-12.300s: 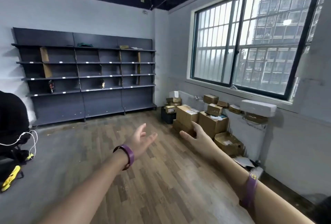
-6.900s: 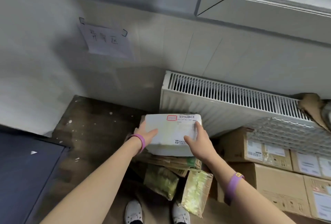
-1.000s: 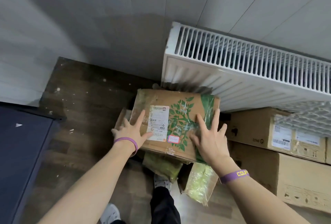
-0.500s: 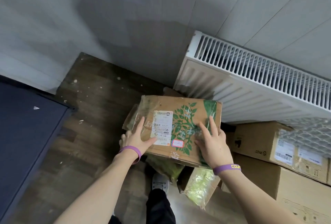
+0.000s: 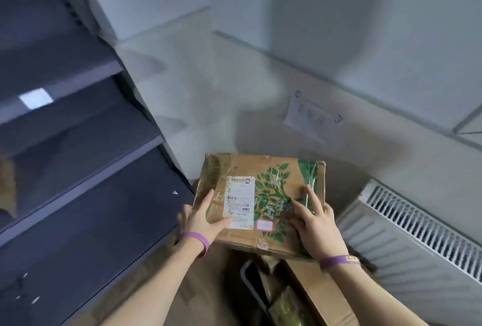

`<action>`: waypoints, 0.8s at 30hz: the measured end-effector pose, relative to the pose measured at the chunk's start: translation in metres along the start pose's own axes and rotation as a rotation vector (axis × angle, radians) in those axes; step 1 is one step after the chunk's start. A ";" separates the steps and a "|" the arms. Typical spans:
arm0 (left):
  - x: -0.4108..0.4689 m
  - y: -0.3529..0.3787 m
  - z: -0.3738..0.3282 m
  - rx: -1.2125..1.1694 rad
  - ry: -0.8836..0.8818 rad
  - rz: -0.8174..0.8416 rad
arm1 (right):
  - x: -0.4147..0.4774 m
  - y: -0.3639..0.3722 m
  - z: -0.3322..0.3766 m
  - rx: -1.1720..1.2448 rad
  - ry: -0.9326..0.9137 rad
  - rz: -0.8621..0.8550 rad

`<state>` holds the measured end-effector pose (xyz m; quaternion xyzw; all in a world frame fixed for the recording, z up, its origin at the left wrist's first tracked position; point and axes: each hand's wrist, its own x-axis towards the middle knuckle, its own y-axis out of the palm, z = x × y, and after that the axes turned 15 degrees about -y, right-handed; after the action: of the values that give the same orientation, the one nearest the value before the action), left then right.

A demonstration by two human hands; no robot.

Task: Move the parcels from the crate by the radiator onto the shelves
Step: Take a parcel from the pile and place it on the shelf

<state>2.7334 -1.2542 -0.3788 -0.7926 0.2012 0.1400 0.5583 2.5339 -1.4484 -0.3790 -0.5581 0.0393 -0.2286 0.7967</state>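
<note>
Illegible print on parcel (image 5: 273, 169) label (image 5: 239, 201)

My parcel (image 5: 271, 177) is brown with green leaves printed on it. It has a white label (image 5: 239, 201) and a little sticker (image 5: 264, 225) with a red edge. My wristbands (image 5: 198, 238) are purple. The shelves (image 5: 78, 190) are dark blue-grey, and the radiator (image 5: 407, 237) is white.
</note>
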 end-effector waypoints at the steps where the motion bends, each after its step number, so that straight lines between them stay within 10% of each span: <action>1: -0.004 -0.024 0.006 -0.038 -0.017 -0.030 | 0.018 -0.012 0.018 0.000 -0.052 -0.018; 24: -0.053 -0.347 0.131 -0.188 -0.203 -0.537 | 0.209 -0.122 0.317 0.012 -0.545 -0.076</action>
<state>2.8526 -1.0200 -0.1114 -0.8477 -0.0866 0.0839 0.5166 2.7822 -1.2904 -0.1093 -0.5954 -0.1987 -0.1001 0.7720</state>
